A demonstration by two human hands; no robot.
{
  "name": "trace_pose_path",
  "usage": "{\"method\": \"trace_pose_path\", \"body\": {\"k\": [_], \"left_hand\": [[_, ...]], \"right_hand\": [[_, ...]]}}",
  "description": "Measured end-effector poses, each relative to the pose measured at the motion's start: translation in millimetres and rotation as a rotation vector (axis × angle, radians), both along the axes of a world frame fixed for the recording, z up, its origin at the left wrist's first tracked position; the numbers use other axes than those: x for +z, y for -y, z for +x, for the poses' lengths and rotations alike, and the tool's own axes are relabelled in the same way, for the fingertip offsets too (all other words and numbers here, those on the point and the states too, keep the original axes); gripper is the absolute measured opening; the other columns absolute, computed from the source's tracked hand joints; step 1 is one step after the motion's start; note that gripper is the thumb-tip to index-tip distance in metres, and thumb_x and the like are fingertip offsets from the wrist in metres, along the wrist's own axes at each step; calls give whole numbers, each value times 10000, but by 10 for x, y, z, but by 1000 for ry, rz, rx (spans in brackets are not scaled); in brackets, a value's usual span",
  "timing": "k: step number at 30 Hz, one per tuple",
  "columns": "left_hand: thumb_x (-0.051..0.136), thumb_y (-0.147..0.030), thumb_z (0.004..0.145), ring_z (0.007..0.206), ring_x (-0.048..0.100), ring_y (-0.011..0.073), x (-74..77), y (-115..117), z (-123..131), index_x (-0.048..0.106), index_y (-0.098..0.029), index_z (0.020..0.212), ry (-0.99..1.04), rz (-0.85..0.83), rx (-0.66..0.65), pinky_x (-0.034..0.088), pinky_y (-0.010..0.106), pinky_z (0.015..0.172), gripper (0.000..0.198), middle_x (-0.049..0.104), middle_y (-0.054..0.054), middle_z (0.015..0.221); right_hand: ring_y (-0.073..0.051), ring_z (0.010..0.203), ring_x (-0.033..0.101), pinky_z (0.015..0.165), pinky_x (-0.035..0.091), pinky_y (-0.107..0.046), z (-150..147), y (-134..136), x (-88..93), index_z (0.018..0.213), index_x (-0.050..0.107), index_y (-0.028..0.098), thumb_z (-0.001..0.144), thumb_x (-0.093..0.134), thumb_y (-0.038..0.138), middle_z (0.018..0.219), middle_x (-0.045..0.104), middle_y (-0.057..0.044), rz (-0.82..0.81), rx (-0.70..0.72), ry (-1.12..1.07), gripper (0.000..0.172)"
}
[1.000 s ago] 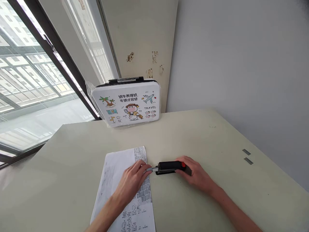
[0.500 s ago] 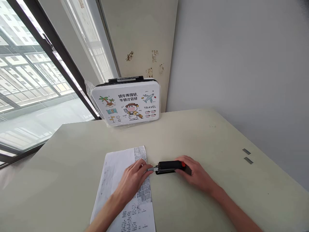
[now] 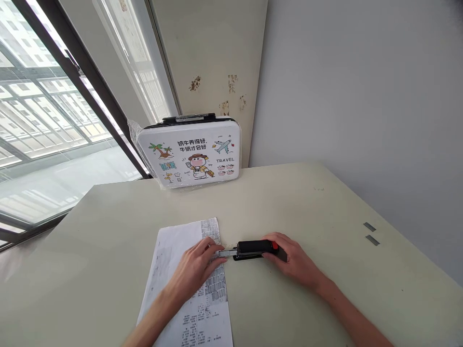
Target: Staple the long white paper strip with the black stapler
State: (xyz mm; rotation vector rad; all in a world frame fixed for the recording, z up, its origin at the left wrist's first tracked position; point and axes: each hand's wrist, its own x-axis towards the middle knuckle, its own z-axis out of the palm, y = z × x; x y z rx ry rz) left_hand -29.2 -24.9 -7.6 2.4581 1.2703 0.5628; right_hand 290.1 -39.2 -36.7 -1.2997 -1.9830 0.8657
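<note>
A black stapler (image 3: pixel 253 249) with a red rear cap lies on the pale table (image 3: pixel 325 212), its metal nose pointing left at the edge of a printed paper sheet (image 3: pixel 173 260). My right hand (image 3: pixel 292 260) grips the stapler's rear end. My left hand (image 3: pixel 195 270) rests on the paper, its fingertips pinched at the metal nose and the sheet's right edge.
A white cartoon-printed case (image 3: pixel 190 154) in plastic wrap stands at the table's far edge against the wall. Two staple strips (image 3: pixel 371 233) lie near the right edge. A large window (image 3: pixel 54 120) is to the left.
My left hand has slid slightly left along the paper's edge; more of the stapler's metal nose now shows. The right hand and stapler stay put.
</note>
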Motion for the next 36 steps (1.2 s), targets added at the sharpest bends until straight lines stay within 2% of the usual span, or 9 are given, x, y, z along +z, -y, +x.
{"method": "trace_pose_path", "body": {"k": [6,14,24,30,33,36], "left_hand": [[508,-399,1074,947,680,202,45,-116,-173,749,-273,1104,110,-96,-94,536,315,822,274,709,43,1057],[519,-459,1065,932,676,207,-7,-360,131,792,-263,1030,127,-96,-272,524,320,835,338,736,56,1011],[507,-520,1056,805,652,190,-138,-487,289,716,-211,933,128,-77,-277,469,293,735,393,702,47,877],[517,-542,1045,785,626,198,-75,-409,291,695,-209,964,63,-5,-237,457,307,716,386,679,46,849],[547,-501,1044,888,637,225,13,-259,177,672,-217,1059,28,36,-171,485,338,790,310,691,67,978],[543,-417,1061,1048,634,253,91,-2,-77,649,-244,1172,1,35,-90,504,380,906,231,681,85,1151]], "right_hand": [[-232,1086,651,953,559,-396,2,-10,-24,1247,606,315,1033,549,435,1201,702,-51,19,9,-21,252],[-242,1063,664,951,562,-406,-27,-30,-35,1235,624,295,1028,551,419,1163,722,-66,68,14,-25,252],[-231,1015,669,900,560,-366,-46,-25,-63,1219,621,299,1027,558,391,1113,717,-51,80,-5,-55,222],[-236,1012,655,903,547,-384,-25,-21,-59,1203,612,299,1033,549,408,1129,710,-57,56,25,-50,212],[-234,1015,651,909,548,-387,-16,-14,-60,1205,609,306,1039,537,422,1127,710,-52,47,30,-30,215],[-230,1016,653,907,554,-380,-7,-11,-62,1200,612,310,1040,531,433,1127,711,-46,42,31,-14,218]]}}
